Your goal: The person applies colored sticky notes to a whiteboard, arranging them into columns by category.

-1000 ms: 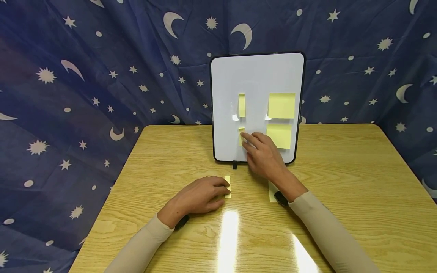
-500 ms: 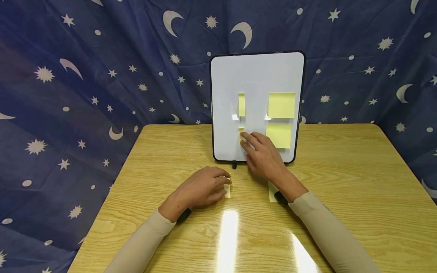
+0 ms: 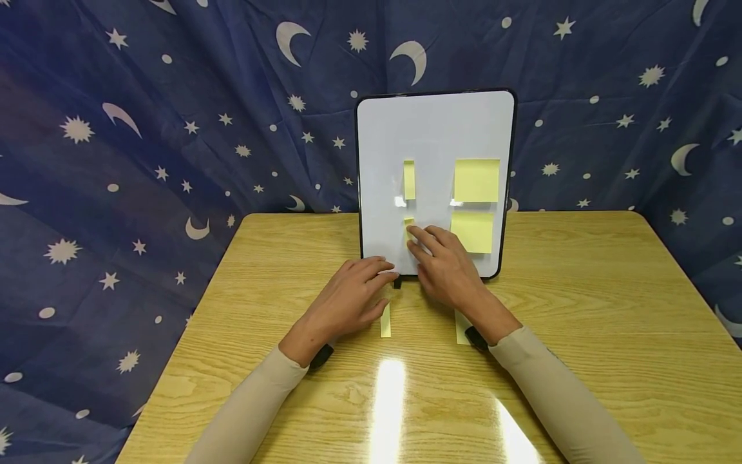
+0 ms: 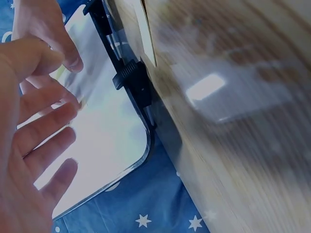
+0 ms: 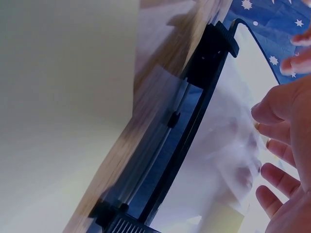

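A whiteboard (image 3: 435, 129) with a black frame stands on the table. My right hand (image 3: 449, 267) reaches to its lower half, fingertips at a narrow yellow sticky note (image 3: 409, 222) and covering its lower part. Above that is another narrow sticky note (image 3: 409, 180). To the right are two larger sticky notes, an upper one (image 3: 477, 180) and a lower one (image 3: 472, 232). My left hand (image 3: 353, 293) hovers by the board's lower left edge, its fingers (image 4: 53, 141) spread and holding nothing. Beneath it on the table lies a narrow yellow strip (image 3: 385, 322).
A pale yellow sheet (image 3: 462, 328) lies on the wooden table (image 3: 580, 309), partly under my right wrist. Black clip feet (image 4: 136, 80) support the board's bottom edge. A blue curtain (image 3: 232, 77) with moons and stars hangs behind.
My left hand has moved away from the strip on the table, forward to the board's lower edge, uncovering part of the strip. My right hand stays at the lower narrow sticky note.
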